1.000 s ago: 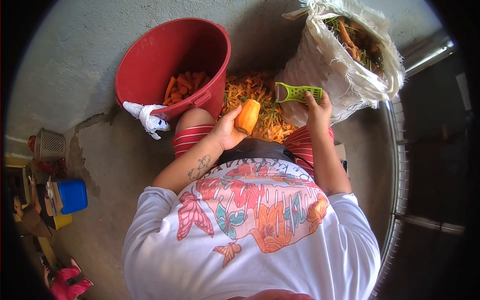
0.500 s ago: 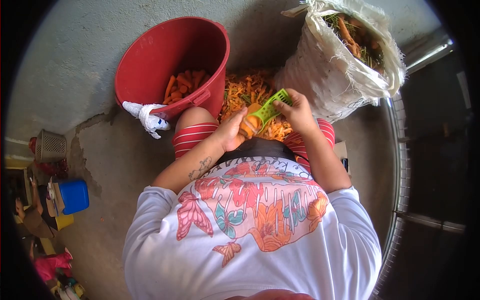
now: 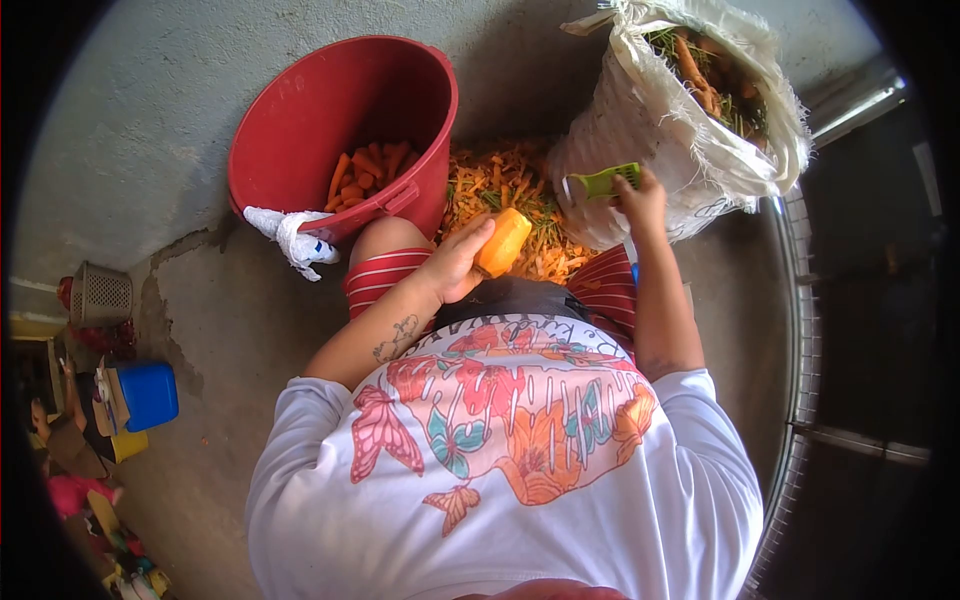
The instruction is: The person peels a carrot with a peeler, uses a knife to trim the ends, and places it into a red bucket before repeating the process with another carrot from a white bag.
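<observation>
The left hand [image 3: 458,264] is wrapped round the near end of a carrot [image 3: 508,240], just right of the red bucket [image 3: 300,120]; the right hand [image 3: 645,205], well apart from it and farther right of the bucket, grips a green peeler [image 3: 606,181], its free end facing the bucket. For a good stroke, the left fingers should sit behind the cutting line, the blade lie flat and run lengthwise with light, even pressure, and the carrot turn slightly between passes. Working above the peelings [image 3: 490,185] beside the bucket should let strips drop clear of the carrot pieces [image 3: 368,172] inside the bucket.
</observation>
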Available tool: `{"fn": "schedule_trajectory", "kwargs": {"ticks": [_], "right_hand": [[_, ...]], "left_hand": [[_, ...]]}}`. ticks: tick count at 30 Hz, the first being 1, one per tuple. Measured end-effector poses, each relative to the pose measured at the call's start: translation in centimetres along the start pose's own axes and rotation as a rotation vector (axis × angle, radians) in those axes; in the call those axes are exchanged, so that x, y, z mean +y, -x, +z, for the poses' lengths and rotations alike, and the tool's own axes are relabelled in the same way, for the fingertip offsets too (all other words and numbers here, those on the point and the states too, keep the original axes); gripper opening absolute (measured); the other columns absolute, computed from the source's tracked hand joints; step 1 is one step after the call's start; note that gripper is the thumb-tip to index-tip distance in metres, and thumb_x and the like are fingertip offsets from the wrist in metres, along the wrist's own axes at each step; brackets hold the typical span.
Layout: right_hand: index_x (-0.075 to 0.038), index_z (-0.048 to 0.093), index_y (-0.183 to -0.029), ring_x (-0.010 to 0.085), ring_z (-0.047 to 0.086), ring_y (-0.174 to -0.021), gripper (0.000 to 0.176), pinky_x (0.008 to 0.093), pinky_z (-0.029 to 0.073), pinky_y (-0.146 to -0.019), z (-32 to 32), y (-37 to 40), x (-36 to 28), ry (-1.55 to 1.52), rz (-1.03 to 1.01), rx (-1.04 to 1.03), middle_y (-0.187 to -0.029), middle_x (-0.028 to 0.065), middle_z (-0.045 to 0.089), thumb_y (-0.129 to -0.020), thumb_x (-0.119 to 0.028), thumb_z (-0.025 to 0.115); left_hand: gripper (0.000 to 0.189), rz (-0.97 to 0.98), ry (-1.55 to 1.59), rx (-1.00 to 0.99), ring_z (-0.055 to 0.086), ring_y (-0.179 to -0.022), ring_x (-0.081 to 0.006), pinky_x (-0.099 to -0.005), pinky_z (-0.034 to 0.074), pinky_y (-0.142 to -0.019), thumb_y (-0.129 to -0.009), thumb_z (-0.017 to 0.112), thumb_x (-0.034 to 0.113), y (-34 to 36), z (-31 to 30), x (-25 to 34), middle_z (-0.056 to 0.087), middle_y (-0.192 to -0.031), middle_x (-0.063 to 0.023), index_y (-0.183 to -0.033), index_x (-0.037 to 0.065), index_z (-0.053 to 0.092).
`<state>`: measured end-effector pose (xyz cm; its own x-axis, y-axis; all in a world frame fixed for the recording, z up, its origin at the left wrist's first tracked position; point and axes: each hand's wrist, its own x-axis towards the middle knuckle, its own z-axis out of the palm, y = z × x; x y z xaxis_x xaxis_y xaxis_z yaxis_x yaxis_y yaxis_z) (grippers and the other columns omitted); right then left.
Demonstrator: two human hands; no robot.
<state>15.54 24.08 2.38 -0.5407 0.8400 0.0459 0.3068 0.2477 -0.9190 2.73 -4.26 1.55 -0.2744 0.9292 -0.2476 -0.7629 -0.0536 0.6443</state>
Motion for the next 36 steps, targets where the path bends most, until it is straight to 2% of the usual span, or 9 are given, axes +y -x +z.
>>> {"fn": "schedule_trajectory", "kwargs": {"ticks": [5,9,13,17,19,21,26,31,36], "right_hand": [[-0.002,0.062,-0.108,0.0088,0.059,-0.072,0.027,0.0204,0.046,-0.058,-6.6,1.8,-4.9,-0.468,0.044,0.035,-0.085,0.0037,0.063,-0.083,-0.011,0.067],[0.002,0.056,-0.11,0.0212,0.06,-0.091,0.029,0.0354,0.047,-0.085,-15.1,3.3,-3.7,-1.035,-0.11,-0.048,-0.102,0.0119,0.06,-0.084,-0.012,0.059],[-0.001,0.055,-0.108,0.0209,0.06,-0.093,0.023,0.0369,0.047,-0.084,-17.1,8.5,-7.8,-0.613,-0.256,0.074,-0.107,0.0109,0.06,-0.087,-0.002,0.046],[-0.004,0.055,-0.106,0.0234,0.065,-0.087,0.026,0.0381,0.049,-0.073,-13.7,12.8,-8.5,0.596,0.006,-0.027,-0.093,0.0167,0.064,-0.083,0.003,0.044],[0.0,0.054,-0.105,0.0395,0.06,-0.086,0.025,0.0443,0.048,-0.076,-10.6,14.4,-2.0,0.776,-0.066,-0.11,-0.091,0.0224,0.062,-0.081,-0.007,0.06],[-0.001,0.05,-0.106,0.0412,0.06,-0.086,0.039,0.0461,0.049,-0.075,-7.8,16.7,-1.0,1.024,-0.109,-0.163,-0.098,0.0205,0.06,-0.078,-0.02,0.069],[-0.002,0.048,-0.101,0.0387,0.06,-0.084,0.027,0.0444,0.05,-0.069,-6.6,15.5,-1.1,0.983,-0.054,-0.162,-0.092,0.0191,0.06,-0.081,-0.016,0.061],[-0.002,0.052,-0.108,0.0346,0.061,-0.077,0.029,0.0414,0.049,-0.067,-2.1,14.2,-6.1,0.648,-0.646,-0.321,-0.085,0.0178,0.06,-0.08,-0.006,0.054],[-0.003,0.052,-0.122,0.0286,0.061,-0.072,0.043,0.0378,0.05,-0.063,0.7,14.1,-8.2,0.762,-0.806,-0.444,-0.082,0.0136,0.058,-0.079,-0.006,0.052]], "left_hand": [[0.051,0.23,-0.221,-0.06,0.052,-0.105,-0.016,-0.0303,0.042,-0.092,-0.088,0.064,0.022,0.0,0.3,-0.2,0.054,-0.112,-0.0059,-0.13,0.004,0.041],[0.058,0.231,-0.456,-0.073,0.052,-0.103,-0.0151,-0.0297,0.042,-0.092,-0.082,0.072,0.02,-0.2,-0.2,-0.1,0.054,-0.111,-0.0059,-0.127,0.001,0.042],[0.056,0.23,-0.489,-0.03,0.052,-0.102,-0.0151,-0.0289,0.042,-0.09,-0.08,0.073,0.019,-0.5,-0.4,-0.5,0.054,-0.111,-0.0064,-0.124,0.0,0.044],[0.056,0.429,-0.76,0.024,0.052,-0.102,-0.0162,-0.0296,0.042,-0.09,-0.077,0.074,0.015,-1.0,-0.8,-0.9,0.054,-0.109,-0.0076,-0.122,0.002,0.044],[0.057,0.504,-0.851,0.036,0.052,-0.102,-0.0168,-0.0301,0.042,-0.089,-0.075,0.074,0.013,-1.1,-1.1,-1.1,0.054,-0.109,-0.0084,-0.122,0.002,0.043],[0.057,0.535,-0.836,0.036,0.052,-0.102,-0.0174,-0.0305,0.042,-0.089,-0.074,0.074,0.012,-1.2,-1.0,-1.3,0.053,-0.109,-0.0092,-0.121,0.003,0.043],[0.053,0.49,-0.757,0.033,0.052,-0.099,-0.0159,-0.0301,0.042,-0.088,-0.076,0.07,0.009,-0.6,-0.5,-1.4,0.051,-0.107,-0.0077,-0.119,0.003,0.04],[0.047,0.433,-0.63,-0.002,0.05,-0.096,-0.0139,-0.0292,0.042,-0.087,-0.08,0.065,0.013,-1.1,-0.7,-2.1,0.049,-0.105,-0.0064,-0.119,0.003,0.039],[0.043,0.484,-0.717,0.043,0.05,-0.095,-0.0132,-0.0279,0.042,-0.086,-0.082,0.064,0.015,-1.2,-0.6,-1.9,0.05,-0.104,-0.0058,-0.116,0.003,0.042]]}}
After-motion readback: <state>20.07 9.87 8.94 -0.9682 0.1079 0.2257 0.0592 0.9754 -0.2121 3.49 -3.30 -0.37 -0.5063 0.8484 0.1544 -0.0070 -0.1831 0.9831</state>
